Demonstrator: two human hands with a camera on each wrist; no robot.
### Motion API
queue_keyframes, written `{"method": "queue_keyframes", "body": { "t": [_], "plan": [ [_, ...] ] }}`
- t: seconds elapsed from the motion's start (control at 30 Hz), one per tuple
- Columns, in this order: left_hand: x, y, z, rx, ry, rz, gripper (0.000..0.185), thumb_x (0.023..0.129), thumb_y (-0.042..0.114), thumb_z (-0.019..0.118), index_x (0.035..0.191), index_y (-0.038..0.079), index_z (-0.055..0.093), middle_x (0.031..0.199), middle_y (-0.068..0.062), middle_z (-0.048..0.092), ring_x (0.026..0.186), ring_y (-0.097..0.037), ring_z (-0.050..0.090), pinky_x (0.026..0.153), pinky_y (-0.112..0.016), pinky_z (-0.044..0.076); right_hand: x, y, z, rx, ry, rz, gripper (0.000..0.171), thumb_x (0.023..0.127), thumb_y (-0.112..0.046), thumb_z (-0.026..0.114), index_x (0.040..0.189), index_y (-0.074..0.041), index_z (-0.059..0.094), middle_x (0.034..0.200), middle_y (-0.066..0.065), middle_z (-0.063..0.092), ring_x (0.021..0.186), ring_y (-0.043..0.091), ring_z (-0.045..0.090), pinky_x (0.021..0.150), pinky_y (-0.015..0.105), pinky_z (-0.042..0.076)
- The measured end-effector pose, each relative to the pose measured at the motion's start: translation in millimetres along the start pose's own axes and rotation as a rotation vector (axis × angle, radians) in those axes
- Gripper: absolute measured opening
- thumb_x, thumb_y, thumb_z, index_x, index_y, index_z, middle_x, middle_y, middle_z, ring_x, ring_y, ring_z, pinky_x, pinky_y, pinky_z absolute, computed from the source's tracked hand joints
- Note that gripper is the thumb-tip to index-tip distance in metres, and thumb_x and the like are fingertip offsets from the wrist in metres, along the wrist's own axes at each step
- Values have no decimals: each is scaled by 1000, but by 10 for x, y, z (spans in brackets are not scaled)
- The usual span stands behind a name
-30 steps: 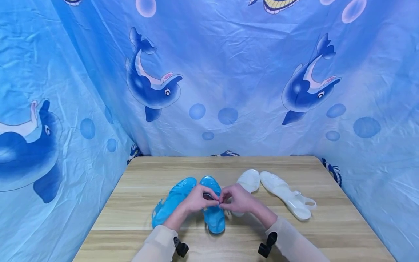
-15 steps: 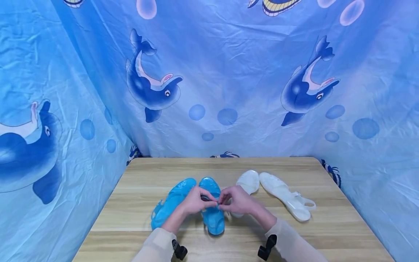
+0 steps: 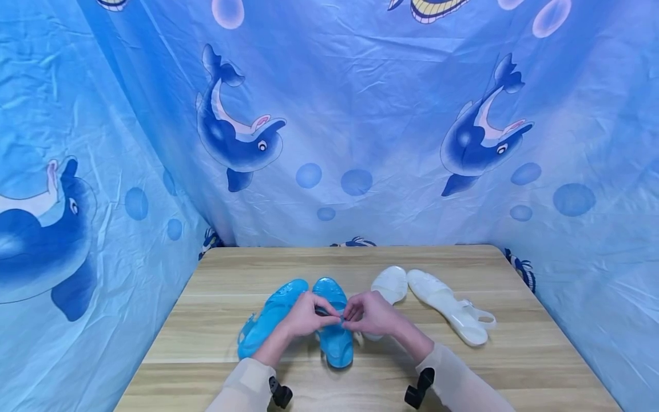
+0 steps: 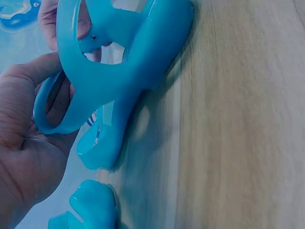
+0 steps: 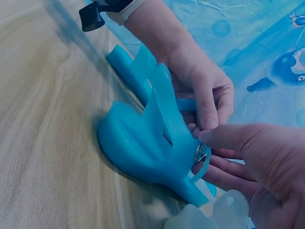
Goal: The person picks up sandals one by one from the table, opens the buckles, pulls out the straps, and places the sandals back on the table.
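Observation:
A blue jelly sandal (image 3: 337,349) stands sole down on the wooden table between my two hands. My left hand (image 3: 305,315) pinches its ankle strap between thumb and fingers; the strap (image 4: 90,45), with a small hole in it, crosses toward the other hand in the left wrist view. My right hand (image 3: 374,313) holds the sandal's buckle side, its thumb and fingers around the metal buckle (image 5: 200,153). The fingertips of both hands nearly meet over the sandal. Whether the strap passes through the buckle is hidden by the fingers.
A second blue sandal (image 3: 273,317) lies left of the first, partly behind the left forearm. Two white sandals lie to the right: one (image 3: 391,284) partly behind my right hand, the other (image 3: 453,309) farther right. A blue dolphin-print curtain (image 3: 329,114) surrounds the table (image 3: 525,366).
Both hands stay at the sandal with only small finger movements at the strap and buckle. The right hand's fingers have shifted slightly. The sandals have not visibly moved.

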State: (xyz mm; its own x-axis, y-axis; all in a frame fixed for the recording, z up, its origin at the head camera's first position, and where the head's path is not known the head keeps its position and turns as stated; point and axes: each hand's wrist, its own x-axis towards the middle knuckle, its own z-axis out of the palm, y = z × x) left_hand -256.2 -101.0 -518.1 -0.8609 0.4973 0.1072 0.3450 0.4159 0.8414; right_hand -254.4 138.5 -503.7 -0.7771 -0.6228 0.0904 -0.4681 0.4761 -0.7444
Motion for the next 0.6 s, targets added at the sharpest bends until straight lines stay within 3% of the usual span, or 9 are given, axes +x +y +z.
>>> {"method": "queue_keyframes", "body": {
  "t": [0.3, 0.6],
  "plan": [
    [-14, -32, -5, -1, -11, 37, 5, 92, 22, 85, 94, 17, 87, 95, 1, 83, 89, -3, 73, 76, -21, 60, 5, 2, 21, 19, 11, 61, 13, 87, -21, 89, 88, -22, 76, 84, -10, 76, 77, 2, 72, 72, 21, 61],
    [-65, -42, 24, -14, 14, 18, 7, 93, 21, 85, 95, 14, 87, 93, 0, 83, 87, -4, 73, 76, -22, 61, -9, 2, 53, -22, 23, 25, 13, 87, -18, 87, 90, -20, 75, 85, -12, 73, 78, 1, 69, 73, 21, 60]
  ]
}}
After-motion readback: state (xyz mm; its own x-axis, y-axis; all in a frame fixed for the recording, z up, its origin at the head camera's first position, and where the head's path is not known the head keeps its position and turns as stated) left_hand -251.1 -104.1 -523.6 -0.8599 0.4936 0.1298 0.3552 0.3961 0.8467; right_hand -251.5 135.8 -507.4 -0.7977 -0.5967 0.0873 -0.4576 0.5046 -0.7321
